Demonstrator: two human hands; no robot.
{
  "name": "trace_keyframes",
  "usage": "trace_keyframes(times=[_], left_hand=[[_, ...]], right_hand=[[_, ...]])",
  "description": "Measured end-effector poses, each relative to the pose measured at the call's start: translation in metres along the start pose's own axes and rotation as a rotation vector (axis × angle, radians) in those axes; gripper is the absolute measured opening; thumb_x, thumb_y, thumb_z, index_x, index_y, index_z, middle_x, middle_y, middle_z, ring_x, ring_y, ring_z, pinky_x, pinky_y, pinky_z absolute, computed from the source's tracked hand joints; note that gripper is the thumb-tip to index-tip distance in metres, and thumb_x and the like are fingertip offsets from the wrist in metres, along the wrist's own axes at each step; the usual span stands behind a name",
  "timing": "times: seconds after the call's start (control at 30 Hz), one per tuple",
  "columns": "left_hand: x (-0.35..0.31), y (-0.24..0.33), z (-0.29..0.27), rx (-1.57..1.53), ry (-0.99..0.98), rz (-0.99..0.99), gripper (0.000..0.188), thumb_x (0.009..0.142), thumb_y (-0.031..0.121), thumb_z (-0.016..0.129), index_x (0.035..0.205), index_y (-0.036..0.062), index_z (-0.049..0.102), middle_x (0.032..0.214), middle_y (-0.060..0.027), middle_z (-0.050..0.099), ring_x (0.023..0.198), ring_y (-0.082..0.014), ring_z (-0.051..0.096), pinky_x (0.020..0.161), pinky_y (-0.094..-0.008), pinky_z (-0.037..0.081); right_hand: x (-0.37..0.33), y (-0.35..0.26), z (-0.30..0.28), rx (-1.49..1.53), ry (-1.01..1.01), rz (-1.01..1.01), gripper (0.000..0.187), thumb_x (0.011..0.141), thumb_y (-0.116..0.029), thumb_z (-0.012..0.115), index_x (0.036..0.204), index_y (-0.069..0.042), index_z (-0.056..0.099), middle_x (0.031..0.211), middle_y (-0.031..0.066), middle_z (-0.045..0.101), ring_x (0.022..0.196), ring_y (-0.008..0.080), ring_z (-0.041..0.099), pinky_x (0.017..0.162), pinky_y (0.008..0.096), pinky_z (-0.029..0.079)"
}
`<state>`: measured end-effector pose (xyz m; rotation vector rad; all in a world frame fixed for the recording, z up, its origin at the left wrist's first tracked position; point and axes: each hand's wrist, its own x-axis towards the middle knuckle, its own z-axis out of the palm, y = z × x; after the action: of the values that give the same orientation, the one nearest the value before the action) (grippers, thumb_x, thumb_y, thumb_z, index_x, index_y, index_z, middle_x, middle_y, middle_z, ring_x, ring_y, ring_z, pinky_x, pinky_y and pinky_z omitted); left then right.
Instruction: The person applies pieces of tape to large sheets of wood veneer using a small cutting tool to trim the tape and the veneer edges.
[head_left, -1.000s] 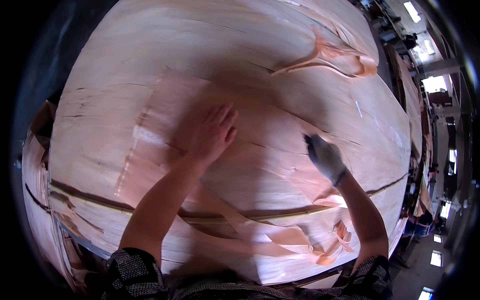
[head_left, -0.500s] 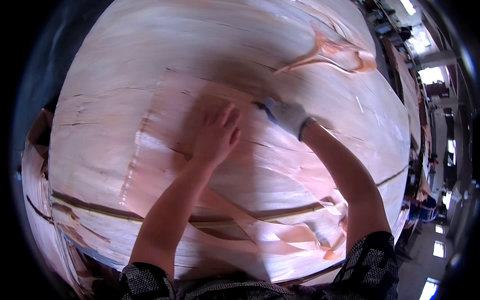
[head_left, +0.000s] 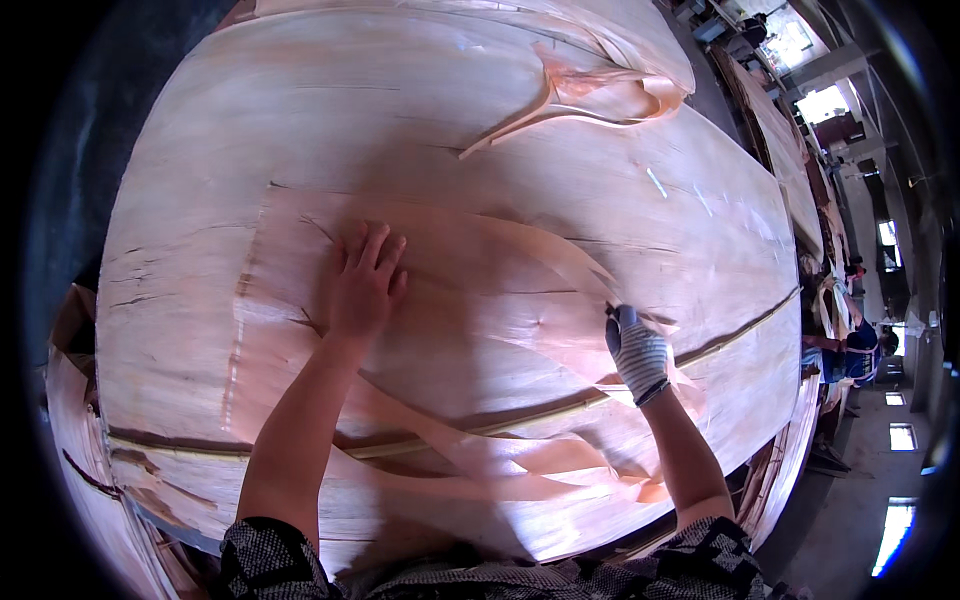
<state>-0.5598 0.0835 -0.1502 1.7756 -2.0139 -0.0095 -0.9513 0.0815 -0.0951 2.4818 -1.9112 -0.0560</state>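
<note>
My bare left hand [head_left: 364,285] lies flat, fingers stretched, on a thin pinkish wood veneer piece [head_left: 285,265]. The piece has a dotted pale line along its left edge and sits on a larger pale veneer sheet [head_left: 330,120]. To the right, my right hand [head_left: 640,358], in a striped knit glove, is closed round a small dark tool [head_left: 612,312] that is mostly hidden by the fingers. A narrow curved veneer strip [head_left: 550,248] runs along the piece's far edge and ends at this hand.
Loose veneer strips [head_left: 560,465] lie curled near me, and another curled scrap [head_left: 610,95] lies at the far right. A long dark gap with a pale strip [head_left: 520,415] crosses the sheet. Beyond the right edge, a person in dark blue [head_left: 860,350] stands by other stacks.
My right hand has swept right and toward me along the veneer's far edge, where a curved strip now stands apart. My left hand stays on the piece; the whole view has shifted.
</note>
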Motion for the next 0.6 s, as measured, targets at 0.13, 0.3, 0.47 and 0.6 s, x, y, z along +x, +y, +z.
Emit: trace_keyframes(times=[0.13, 0.3, 0.47, 0.6], left_hand=[[-0.005, -0.005, 0.004, -0.030, 0.007, -0.031, 0.038, 0.082, 0.021, 0.052, 0.117, 0.0068, 0.050, 0.128, -0.0111, 0.040, 0.123, -0.0280, 0.035, 0.104, -0.0477, 0.023], [0.007, 0.009, 0.018, -0.225, 0.082, -0.028, 0.026, 0.082, 0.011, 0.049, 0.106, 0.0024, 0.054, 0.123, -0.0134, 0.045, 0.117, -0.0307, 0.040, 0.101, -0.0460, 0.027], [-0.009, -0.006, 0.006, 0.025, 0.055, 0.005, 0.033, 0.077, 0.012, 0.053, 0.108, 0.0017, 0.054, 0.117, -0.0128, 0.048, 0.112, -0.0283, 0.044, 0.103, -0.0454, 0.026], [-0.006, -0.016, -0.014, 0.071, -0.146, 0.044, 0.036, 0.075, 0.015, 0.054, 0.109, 0.0022, 0.054, 0.116, -0.0162, 0.050, 0.105, -0.0318, 0.049, 0.095, -0.0424, 0.036]], right_hand=[[0.068, -0.053, -0.030, 0.181, 0.097, 0.147, 0.027, 0.084, -0.030, 0.052, 0.099, -0.008, 0.050, 0.083, 0.0191, 0.062, 0.074, 0.0342, 0.061, 0.058, 0.0456, 0.047], [0.073, -0.030, -0.016, 0.040, 0.051, 0.151, 0.026, 0.084, -0.032, 0.052, 0.095, -0.008, 0.052, 0.075, 0.0176, 0.062, 0.065, 0.0337, 0.060, 0.056, 0.0452, 0.047], [-0.056, -0.084, -0.063, 0.251, 0.436, 0.011, 0.012, 0.076, -0.015, 0.065, 0.083, -0.010, 0.057, 0.057, 0.0105, 0.057, 0.048, 0.0276, 0.056, 0.044, 0.0373, 0.044], [-0.126, -0.102, -0.091, 0.305, 0.412, -0.008, 0.007, 0.075, -0.008, 0.063, 0.080, -0.006, 0.058, 0.069, 0.0106, 0.060, 0.057, 0.0271, 0.057, 0.052, 0.0359, 0.045]])
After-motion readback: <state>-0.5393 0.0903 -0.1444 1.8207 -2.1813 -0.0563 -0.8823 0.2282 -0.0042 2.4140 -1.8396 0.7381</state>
